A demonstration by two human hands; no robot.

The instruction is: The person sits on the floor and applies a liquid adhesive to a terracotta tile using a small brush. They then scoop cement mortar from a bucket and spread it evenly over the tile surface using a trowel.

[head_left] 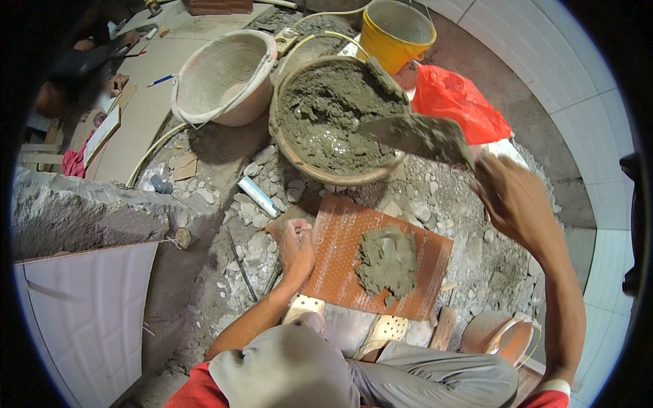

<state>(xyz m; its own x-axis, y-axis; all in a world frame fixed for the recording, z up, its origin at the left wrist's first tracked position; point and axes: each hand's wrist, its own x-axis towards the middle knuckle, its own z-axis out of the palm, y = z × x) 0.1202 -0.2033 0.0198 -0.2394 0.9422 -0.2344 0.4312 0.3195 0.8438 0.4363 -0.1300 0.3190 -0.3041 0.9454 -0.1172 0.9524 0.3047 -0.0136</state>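
My right hand (502, 197) is closed around the handle of a trowel (425, 134), whose mortar-coated blade reaches over the rim of a round tub (283, 146). Wet grey mortar (333, 112) fills much of that tub. In front of me a brown tile (333, 234) lies with its ridged back up, bearing a lump of mortar (391, 262). My left hand (297, 248) is at the tile's left edge, fingers curled on it; the fingertips are partly hidden.
Rubble surrounds the tile, with a white-and-blue tube (258, 196) on it. A pale bucket (224, 81), yellow bucket (398, 34) and red plastic bag (456, 102) stand beyond. A broken wall edge (88, 214) is at left, a small bucket (500, 338) at lower right. Another person's arm shows upper left.
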